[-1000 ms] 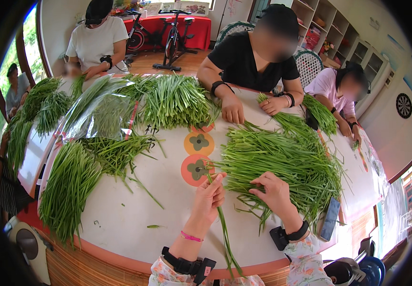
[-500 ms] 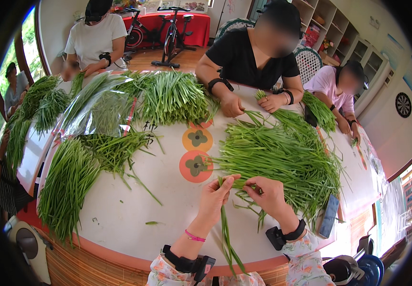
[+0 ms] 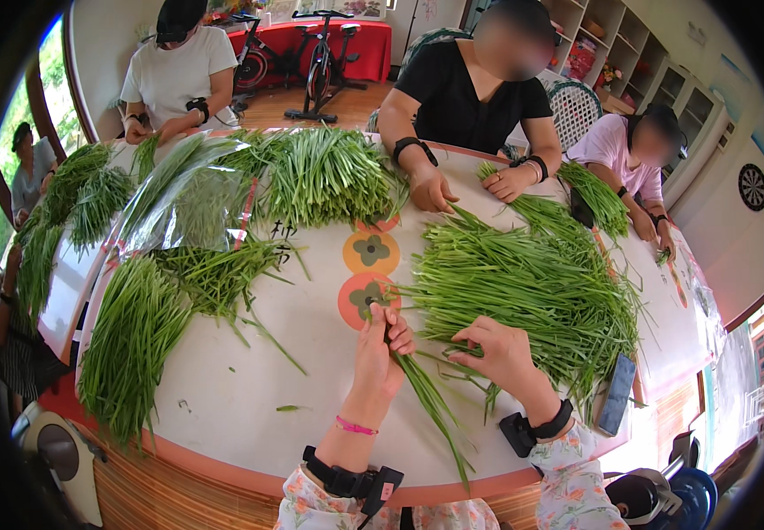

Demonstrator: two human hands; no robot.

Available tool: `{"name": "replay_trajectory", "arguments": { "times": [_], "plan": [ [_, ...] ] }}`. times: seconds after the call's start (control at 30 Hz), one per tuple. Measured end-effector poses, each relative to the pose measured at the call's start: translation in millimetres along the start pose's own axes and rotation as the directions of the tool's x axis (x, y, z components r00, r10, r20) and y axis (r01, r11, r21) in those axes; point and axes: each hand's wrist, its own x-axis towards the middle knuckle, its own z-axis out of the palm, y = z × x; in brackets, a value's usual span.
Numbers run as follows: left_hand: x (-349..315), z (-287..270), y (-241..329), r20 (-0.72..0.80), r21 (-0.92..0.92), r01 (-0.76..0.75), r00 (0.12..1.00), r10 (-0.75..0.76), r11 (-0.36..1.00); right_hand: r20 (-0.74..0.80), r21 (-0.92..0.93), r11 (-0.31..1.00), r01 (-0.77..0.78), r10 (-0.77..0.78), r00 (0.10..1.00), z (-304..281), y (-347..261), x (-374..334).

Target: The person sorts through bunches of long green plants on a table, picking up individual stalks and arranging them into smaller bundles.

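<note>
My left hand, a pink band at its wrist, is closed round a small bunch of chives. Their long green blades hang down toward the table's near edge, and the stalk ends lie at my fingertips. To the right, my right hand has its fingers curled in at the near-left edge of a large chive pile. Whether its fingertips pinch a stalk is too small to make out. The pile's blades lie loosely side by side, mostly pointing right.
More chive heaps lie at the left and far side, some under clear plastic film. A phone rests by the pile's right edge. Several people sit round the white table, one across from me with hands at the pile.
My left hand has drawn away leftward from my right hand and turned, swinging the chive blades to the right. The right hand stays near the pile. The view has shifted slightly.
</note>
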Motion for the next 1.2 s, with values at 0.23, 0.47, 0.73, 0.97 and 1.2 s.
{"name": "replay_trajectory", "arguments": {
  "times": [0.23, 0.47, 0.73, 0.97, 1.2],
  "plan": [
    [-1, -3, 9, 0.032, 0.081, 0.078, 0.996, -0.081, 0.994, 0.235, -0.038, 0.999, 0.036, -0.026, 0.972, 7, 3, -7],
    [-4, 3, 6, -0.023, 0.204, 0.032, 0.999, -0.027, 0.978, 0.071, 0.231, 0.958, -0.170, 0.158, 0.985, -14, -10, 2],
    [-7, 4, -12, 0.071, 0.510, 0.098, 0.985, -0.156, 0.854, 0.118, 0.465, 0.844, -0.269, 0.242, 0.963, -4, -9, -1],
    [1, 1, -14, -0.064, 0.275, -0.045, 0.996, 0.065, 0.960, -0.143, -0.001, 0.988, -0.152, 0.150, 0.978, 7, 11, -4],
    [-2, 1, -7, 0.029, 0.155, 0.021, 0.999, -0.025, 0.988, -0.209, 0.011, 0.992, -0.125, 0.125, 0.970, 5, 7, -1]
  ]
}}
